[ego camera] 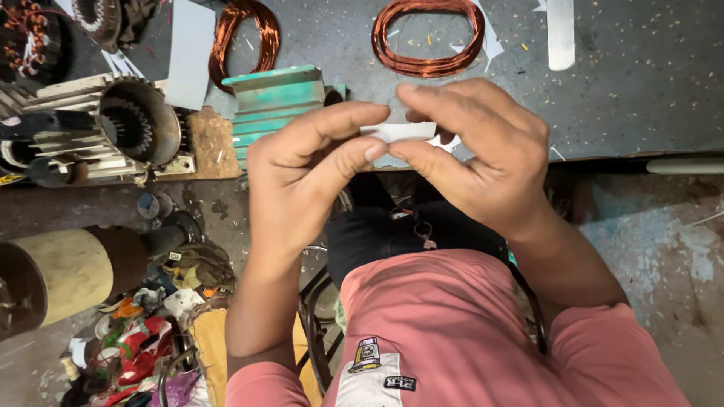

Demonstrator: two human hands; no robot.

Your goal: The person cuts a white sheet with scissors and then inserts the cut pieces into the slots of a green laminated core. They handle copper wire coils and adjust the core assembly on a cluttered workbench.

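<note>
My left hand (305, 173) and my right hand (471, 147) meet in front of me, both pinching a small white paper strip (400, 132) between thumbs and fingers. The strip is held level above the near edge of the grey workbench (641, 90). Just behind my left hand stands a green finned motor housing (275, 102). A copper wire coil (427, 38) lies on the bench beyond my right hand, and a second copper coil (243, 38) lies further left. Most of the strip is hidden by my fingers.
A silver finned motor stator (113, 124) rests on the bench's left end. White paper sheets (188, 49) lie near the coils. Below left, a cylindrical beige drum (68, 271) and a heap of rags and scraps (151, 339) cover the floor.
</note>
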